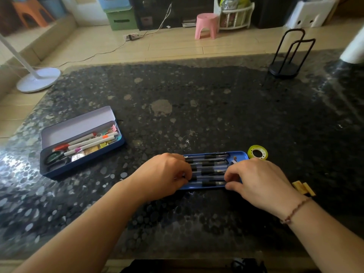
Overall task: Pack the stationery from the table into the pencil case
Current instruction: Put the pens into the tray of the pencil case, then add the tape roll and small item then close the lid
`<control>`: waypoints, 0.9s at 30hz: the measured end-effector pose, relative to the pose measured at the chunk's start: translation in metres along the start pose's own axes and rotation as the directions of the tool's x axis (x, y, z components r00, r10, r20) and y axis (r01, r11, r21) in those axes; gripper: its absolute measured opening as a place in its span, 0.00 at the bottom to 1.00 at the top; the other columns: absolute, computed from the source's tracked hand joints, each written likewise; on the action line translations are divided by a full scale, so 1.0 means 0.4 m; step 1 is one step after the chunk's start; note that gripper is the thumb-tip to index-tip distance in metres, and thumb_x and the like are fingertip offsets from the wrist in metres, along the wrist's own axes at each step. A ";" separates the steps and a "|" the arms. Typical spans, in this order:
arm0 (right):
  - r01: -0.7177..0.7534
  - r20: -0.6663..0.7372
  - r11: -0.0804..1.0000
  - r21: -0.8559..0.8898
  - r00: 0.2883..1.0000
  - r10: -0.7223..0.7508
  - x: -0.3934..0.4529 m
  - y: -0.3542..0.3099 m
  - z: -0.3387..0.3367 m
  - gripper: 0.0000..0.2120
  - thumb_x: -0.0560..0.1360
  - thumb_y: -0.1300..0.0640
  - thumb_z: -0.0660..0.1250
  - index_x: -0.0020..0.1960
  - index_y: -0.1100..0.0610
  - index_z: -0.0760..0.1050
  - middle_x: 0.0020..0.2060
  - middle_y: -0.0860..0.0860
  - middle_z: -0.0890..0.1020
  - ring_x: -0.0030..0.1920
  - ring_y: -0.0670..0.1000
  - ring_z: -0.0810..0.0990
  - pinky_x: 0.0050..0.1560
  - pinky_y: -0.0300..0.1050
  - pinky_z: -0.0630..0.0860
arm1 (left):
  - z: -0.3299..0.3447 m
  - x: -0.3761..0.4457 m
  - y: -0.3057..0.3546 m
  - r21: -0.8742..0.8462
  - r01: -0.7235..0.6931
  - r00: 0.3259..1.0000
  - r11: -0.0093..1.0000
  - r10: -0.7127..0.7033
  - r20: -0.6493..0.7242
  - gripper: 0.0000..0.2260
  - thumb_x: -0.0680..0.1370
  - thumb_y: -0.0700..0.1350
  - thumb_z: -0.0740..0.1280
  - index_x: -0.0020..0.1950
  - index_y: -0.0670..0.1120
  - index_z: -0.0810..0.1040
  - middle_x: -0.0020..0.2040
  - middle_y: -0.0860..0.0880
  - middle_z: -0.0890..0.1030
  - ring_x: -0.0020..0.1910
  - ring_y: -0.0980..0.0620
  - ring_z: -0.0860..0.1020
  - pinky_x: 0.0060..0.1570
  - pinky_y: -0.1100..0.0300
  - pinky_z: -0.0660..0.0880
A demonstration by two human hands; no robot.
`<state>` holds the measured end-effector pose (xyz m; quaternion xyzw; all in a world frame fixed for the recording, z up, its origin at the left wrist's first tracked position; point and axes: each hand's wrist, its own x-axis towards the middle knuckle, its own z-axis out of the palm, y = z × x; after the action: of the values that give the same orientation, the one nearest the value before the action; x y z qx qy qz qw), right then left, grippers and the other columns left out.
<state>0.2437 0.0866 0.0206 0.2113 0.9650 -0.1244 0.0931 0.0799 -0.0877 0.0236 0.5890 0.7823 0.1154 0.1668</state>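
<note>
A blue tin pencil case (118,143) lies open at the left of the table, lid tipped back, holding markers, scissors, binder clips and small packets. In front of me a shallow blue tray (239,154) carries several black-and-clear pens (210,167) laid side by side. My left hand (163,174) grips the tray's left end, fingers curled over the pen ends. My right hand (258,180) holds the tray's right end, thumb at its near edge. A yellow tape roll (257,152) sits just behind my right hand. Small yellow pieces (304,187) lie to its right.
A black wire stand (283,69) is at the table's far right, with a white object (354,50) at the right edge. The dark speckled table (197,105) spreads between case and tray. Beyond it are a white fan base (38,79) and pink stool (206,25) on the floor.
</note>
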 end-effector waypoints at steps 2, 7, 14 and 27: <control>-0.024 0.007 0.999 0.032 1.000 0.024 -0.001 0.001 -0.001 0.07 0.71 0.41 0.69 0.47 0.40 0.78 0.40 0.39 0.79 0.42 0.41 0.76 0.41 0.40 0.74 | -0.001 0.000 -0.001 -0.008 0.000 1.000 1.000 0.001 0.030 0.05 0.75 0.47 0.69 0.49 0.55 0.81 0.45 0.60 0.74 0.42 0.61 0.74 0.45 0.65 0.75; -0.062 -0.039 0.997 0.037 0.997 0.063 -0.003 -0.010 0.009 0.06 0.70 0.41 0.70 0.44 0.41 0.78 0.38 0.39 0.79 0.41 0.41 0.76 0.39 0.38 0.73 | 0.001 0.004 -0.001 0.007 -0.002 0.999 1.000 0.001 0.049 0.05 0.74 0.50 0.70 0.50 0.56 0.81 0.46 0.59 0.75 0.41 0.61 0.73 0.44 0.67 0.74; -0.134 -0.066 0.963 0.233 0.986 0.153 -0.006 -0.005 0.027 0.07 0.69 0.47 0.74 0.46 0.42 0.80 0.37 0.38 0.80 0.40 0.39 0.78 0.41 0.34 0.73 | 0.008 0.013 0.013 0.009 0.024 0.999 1.000 -0.024 0.041 0.02 0.73 0.46 0.69 0.45 0.51 0.79 0.41 0.58 0.75 0.40 0.58 0.73 0.44 0.59 0.76; -0.095 -0.201 0.955 0.282 0.967 0.155 0.013 -0.006 0.038 0.06 0.68 0.48 0.74 0.38 0.42 0.77 0.31 0.38 0.78 0.33 0.37 0.75 0.31 0.31 0.68 | 0.015 0.019 0.018 0.094 0.116 0.993 0.989 -0.118 0.012 0.01 0.73 0.46 0.64 0.41 0.51 0.75 0.37 0.54 0.76 0.38 0.51 0.76 0.40 0.53 0.77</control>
<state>0.2397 0.0822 0.0053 0.2953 0.9280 -0.2242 -0.0365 0.0867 -0.0783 0.0200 0.5503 0.8185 0.0635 0.1524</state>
